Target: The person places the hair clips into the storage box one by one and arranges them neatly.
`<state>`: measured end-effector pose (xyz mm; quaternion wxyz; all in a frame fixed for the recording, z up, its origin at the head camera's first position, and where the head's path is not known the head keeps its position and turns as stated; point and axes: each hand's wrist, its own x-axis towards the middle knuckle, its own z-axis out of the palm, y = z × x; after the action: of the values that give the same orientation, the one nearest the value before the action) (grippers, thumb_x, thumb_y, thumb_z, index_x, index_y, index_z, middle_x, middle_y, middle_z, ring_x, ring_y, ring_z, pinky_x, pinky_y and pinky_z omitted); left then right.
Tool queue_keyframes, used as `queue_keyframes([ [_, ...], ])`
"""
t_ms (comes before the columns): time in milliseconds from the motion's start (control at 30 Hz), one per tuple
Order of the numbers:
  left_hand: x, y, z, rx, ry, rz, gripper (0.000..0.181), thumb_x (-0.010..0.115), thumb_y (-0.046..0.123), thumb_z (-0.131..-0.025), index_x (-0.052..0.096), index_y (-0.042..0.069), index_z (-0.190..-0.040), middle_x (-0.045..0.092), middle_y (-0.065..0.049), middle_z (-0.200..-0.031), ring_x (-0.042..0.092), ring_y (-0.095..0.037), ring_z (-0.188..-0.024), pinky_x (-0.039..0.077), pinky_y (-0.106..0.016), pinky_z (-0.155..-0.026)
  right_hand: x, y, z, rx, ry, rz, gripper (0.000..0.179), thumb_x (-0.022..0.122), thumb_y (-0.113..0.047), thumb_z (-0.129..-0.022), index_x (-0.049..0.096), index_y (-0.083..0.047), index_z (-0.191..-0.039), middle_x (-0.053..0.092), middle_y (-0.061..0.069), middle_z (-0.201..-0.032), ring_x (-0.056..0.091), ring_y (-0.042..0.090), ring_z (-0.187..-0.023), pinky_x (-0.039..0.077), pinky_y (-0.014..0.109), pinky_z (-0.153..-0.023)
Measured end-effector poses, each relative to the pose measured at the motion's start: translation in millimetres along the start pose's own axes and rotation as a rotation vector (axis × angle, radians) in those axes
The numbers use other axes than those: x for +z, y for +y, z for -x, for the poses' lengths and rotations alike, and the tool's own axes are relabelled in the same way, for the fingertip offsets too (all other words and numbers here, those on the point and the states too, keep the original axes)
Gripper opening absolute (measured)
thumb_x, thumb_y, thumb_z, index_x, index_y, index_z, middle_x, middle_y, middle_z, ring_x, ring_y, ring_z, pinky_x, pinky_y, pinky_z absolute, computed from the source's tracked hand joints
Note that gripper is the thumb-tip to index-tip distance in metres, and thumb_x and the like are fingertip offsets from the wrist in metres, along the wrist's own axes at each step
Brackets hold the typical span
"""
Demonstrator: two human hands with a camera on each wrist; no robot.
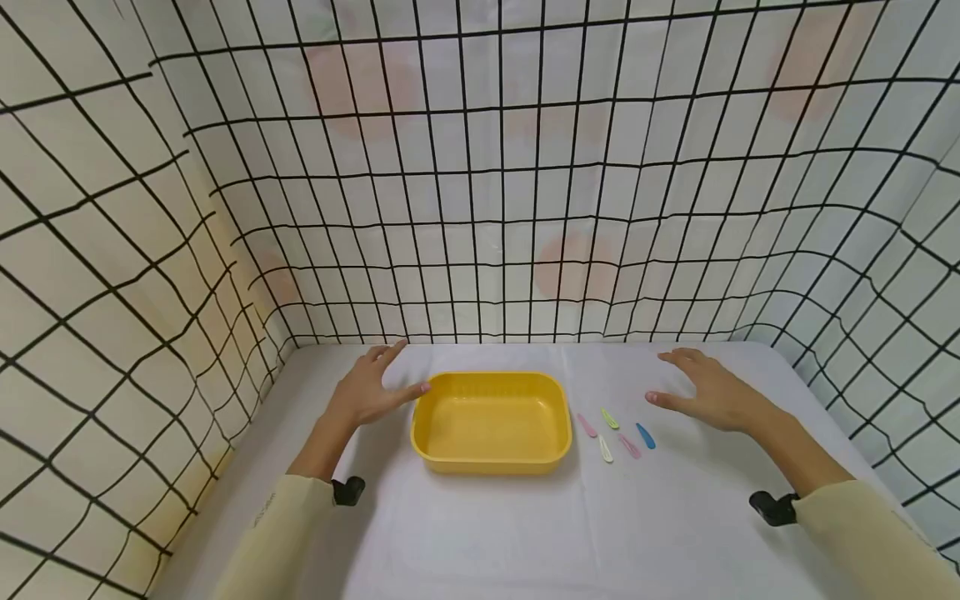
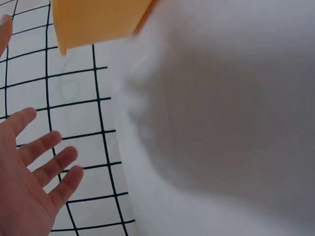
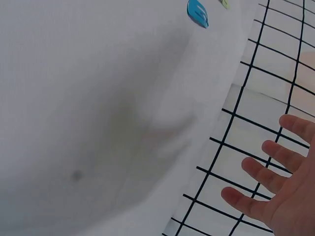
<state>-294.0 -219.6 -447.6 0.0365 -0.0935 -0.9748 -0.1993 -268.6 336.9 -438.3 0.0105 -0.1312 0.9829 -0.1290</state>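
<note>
A yellow rectangular basin [image 1: 491, 465] stands in the middle of the white-covered table. To its right lie several small snap hair clips: a blue one [image 1: 645, 436], a green one [image 1: 610, 418], a white one [image 1: 605, 449] and two pink ones, one of them nearer the basin [image 1: 587, 426]. My left hand [image 1: 369, 390] hovers at the basin's left side, fingers spread and thumb near the rim; whether it touches cannot be told. Right of the clips, my right hand [image 1: 708, 392] hangs above the table with fingers extended and nothing held. Both wrist views show spread, bare fingers.
Black wire grid panels [image 1: 502, 200] rise behind the table and along both sides, with pale cloth behind them. The white tablecloth [image 1: 525, 533] stretches toward the front. A small dark device sits on each wrist, the left one [image 1: 348, 491] beside the sleeve cuff.
</note>
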Motion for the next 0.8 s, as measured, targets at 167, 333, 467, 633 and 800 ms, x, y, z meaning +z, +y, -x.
queue_keyframes([
  [167,10.0,0.1,11.8,0.011,-0.001,0.133,0.093,0.058,0.079,-0.085,0.035,0.03,-0.161,0.055,-0.012,-0.143,0.064,-0.031,-0.112,0.056,-0.051,-0.088,12,-4,8.3,-0.007,0.033,-0.074,0.089,0.058,-0.067,-0.094,0.039,-0.006,-0.156,0.036,0.029,-0.158,0.037,0.053,-0.142,0.034,0.076,-0.107],
  [333,20.6,3.0,20.3,-0.019,-0.049,0.25,0.082,0.06,0.068,-0.092,0.037,0.031,-0.161,0.066,-0.01,-0.112,0.064,-0.019,-0.076,0.052,-0.03,-0.067,25,-6,16.2,-0.01,0.069,-0.144,0.083,0.061,-0.061,-0.096,0.04,-0.008,-0.156,0.048,0.025,-0.15,0.052,0.046,-0.128,0.047,0.07,-0.094],
  [467,27.9,7.9,24.3,-0.038,-0.051,0.329,0.074,0.061,0.059,-0.097,0.036,0.032,-0.161,0.065,-0.009,-0.096,0.058,-0.018,-0.055,0.048,-0.028,-0.056,33,-7,19.9,-0.002,0.09,-0.167,0.079,0.062,-0.058,-0.096,0.042,-0.008,-0.154,0.054,0.024,-0.143,0.056,0.043,-0.122,0.052,0.065,-0.088],
  [633,36.5,15.1,31.9,-0.057,-0.034,0.4,0.066,0.062,0.049,-0.1,0.039,0.034,-0.159,0.061,-0.006,-0.087,0.05,-0.017,-0.046,0.045,-0.027,-0.049,44,-6,21.7,-0.003,0.114,-0.194,0.072,0.069,-0.049,-0.095,0.049,-0.006,-0.148,0.063,0.02,-0.128,0.061,0.036,-0.112,0.056,0.052,-0.082],
  [800,43.2,19.4,38.7,-0.046,0.016,0.455,0.061,0.066,0.044,-0.099,0.046,0.033,-0.156,0.059,-0.004,-0.081,0.045,-0.016,-0.042,0.041,-0.025,-0.045,56,-7,24.4,0.01,0.124,-0.233,0.064,0.073,-0.045,-0.093,0.058,-0.003,-0.14,0.067,0.011,-0.11,0.061,0.024,-0.099,0.051,0.034,-0.075],
])
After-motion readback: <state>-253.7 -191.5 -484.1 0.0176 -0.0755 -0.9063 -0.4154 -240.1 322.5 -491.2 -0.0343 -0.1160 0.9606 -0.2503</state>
